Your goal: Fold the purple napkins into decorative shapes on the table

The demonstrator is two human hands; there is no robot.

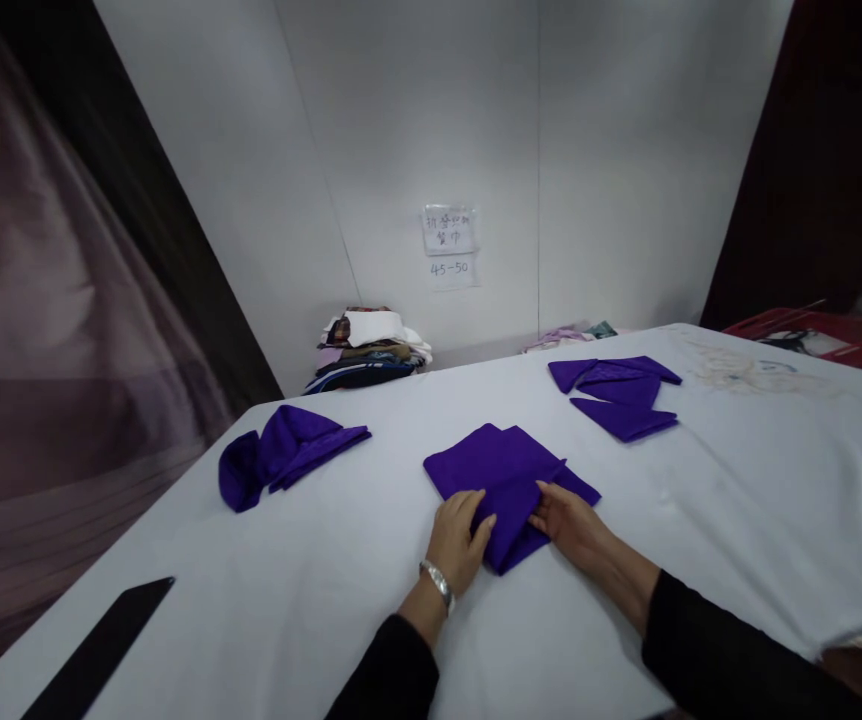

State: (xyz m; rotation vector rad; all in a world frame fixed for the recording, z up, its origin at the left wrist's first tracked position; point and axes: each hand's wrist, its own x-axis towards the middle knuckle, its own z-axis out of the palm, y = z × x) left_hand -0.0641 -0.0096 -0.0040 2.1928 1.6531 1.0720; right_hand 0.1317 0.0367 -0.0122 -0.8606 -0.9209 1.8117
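A purple cloth napkin, partly folded, lies at the middle of the white-covered table, one flap turned over toward me. My left hand, with a silver bracelet at the wrist, grips its near left edge between curled fingers and thumb. On the right side, my right hand pinches the edge of the flap, with some fingertips hidden under the cloth. A folded purple napkin stands slightly raised on the left. More folded purple napkins lie at the back right.
A white cloth covers the table. At the front left lies a dark flat strip. Beyond the far edge are stacked clothes and a wall with a handwritten sign. A red basket is at the far right.
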